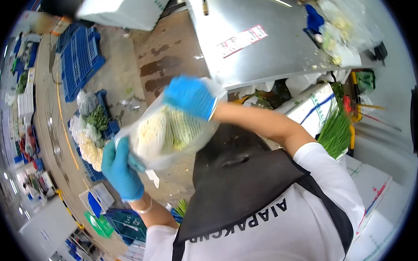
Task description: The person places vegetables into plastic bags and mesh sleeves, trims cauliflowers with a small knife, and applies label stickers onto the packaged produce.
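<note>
Translucent plastic bag (pixel 170 132), pale netted vegetables (pixel 150 133) inside, held midair, long axis left-low to right-high. Left hand (pixel 122 169) pinching near end. Right hand (pixel 189 97) curled over far end, blurred, grip unclear. Metal table (pixel 255 16) beyond, right.

Reference: bag (pixel 209 133). In it, produce (pixel 151 135), two pieces side by side. Left hand (pixel 123 168) at the bag's left end; right hand (pixel 191 98) at its far edge, toward the right. Ahead and right of bag: table (pixel 284 49), with a label (pixel 242 40) lying on it. Ahead, slightly left: box (pixel 122 16). Farther left, also ahead: crate (pixel 80 63). Left of bag (lower down, on the floor side): second crate (pixel 111 129), greens (pixel 97 118) on it. Well right of bag: carton (pixel 316 103), chives (pixel 335 133) just beside. Behind bag, toward the wearer: apron (pixel 247 184).
</note>
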A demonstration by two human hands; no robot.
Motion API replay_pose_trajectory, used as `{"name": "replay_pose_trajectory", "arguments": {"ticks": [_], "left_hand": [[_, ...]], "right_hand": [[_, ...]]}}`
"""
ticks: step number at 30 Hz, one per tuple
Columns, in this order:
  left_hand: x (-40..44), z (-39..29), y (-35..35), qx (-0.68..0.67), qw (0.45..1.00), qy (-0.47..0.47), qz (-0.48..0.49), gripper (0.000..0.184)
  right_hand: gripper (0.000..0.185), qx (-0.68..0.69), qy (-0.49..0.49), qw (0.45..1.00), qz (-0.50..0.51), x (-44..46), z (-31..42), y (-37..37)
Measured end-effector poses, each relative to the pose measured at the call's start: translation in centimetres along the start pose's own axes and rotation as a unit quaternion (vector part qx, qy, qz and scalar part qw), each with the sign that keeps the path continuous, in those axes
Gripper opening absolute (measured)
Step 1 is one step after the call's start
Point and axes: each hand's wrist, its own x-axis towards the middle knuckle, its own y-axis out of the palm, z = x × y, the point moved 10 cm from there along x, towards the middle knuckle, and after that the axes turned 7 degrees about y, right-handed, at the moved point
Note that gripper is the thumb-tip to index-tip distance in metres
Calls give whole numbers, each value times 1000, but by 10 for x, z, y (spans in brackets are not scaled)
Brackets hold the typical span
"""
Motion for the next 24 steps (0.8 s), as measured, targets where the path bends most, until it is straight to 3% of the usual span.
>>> {"name": "replay_pose_trajectory", "arguments": {"ticks": [2, 3, 5, 6, 8, 11, 15, 18, 19, 21, 22, 24], "left_hand": [[38, -12, 25, 14, 999, 24, 47, 10], [59, 1, 31, -24, 998, -9, 57, 10], [107, 27, 42, -113, 986, -37, 117, 11], [130, 34, 44, -152, 980, -19, 127, 10], [173, 65, 34, -126, 987, -22, 100, 10], [223, 148, 6, -123, 988, -62, 77, 12], [244, 332, 0, -133, 973, -168, 87, 16], [281, 385, 32, -69, 972, -146, 172, 23], [300, 397, 41, 84, 959, -108, 249, 35], [344, 346, 51, 276, 937, 85, 196, 43], [361, 307, 58, 368, 898, 180, 162, 46], [410, 246, 74, 324, 929, 131, 123, 58]], "right_hand": [[58, -82, -48, 977, -192, 41, -10, -48], [50, -112, -50, 976, -181, 60, -22, -29], [38, -65, 113, 991, 20, 100, -108, 54], [35, 24, 270, 939, 212, 92, -168, 120], [33, 18, 298, 954, 41, 116, -199, 105], [34, 130, 396, 909, -1, 139, -208, 93], [30, 63, 384, 918, 75, 149, -200, 146], [29, 38, 422, 903, 74, 133, -221, 173], [29, 48, 428, 897, 98, 128, -227, 182], [33, 68, 435, 885, 148, 119, -231, 191], [43, 86, 408, 886, 201, 117, -228, 197], [63, 208, 429, 854, 207, 125, -209, 169]]}}
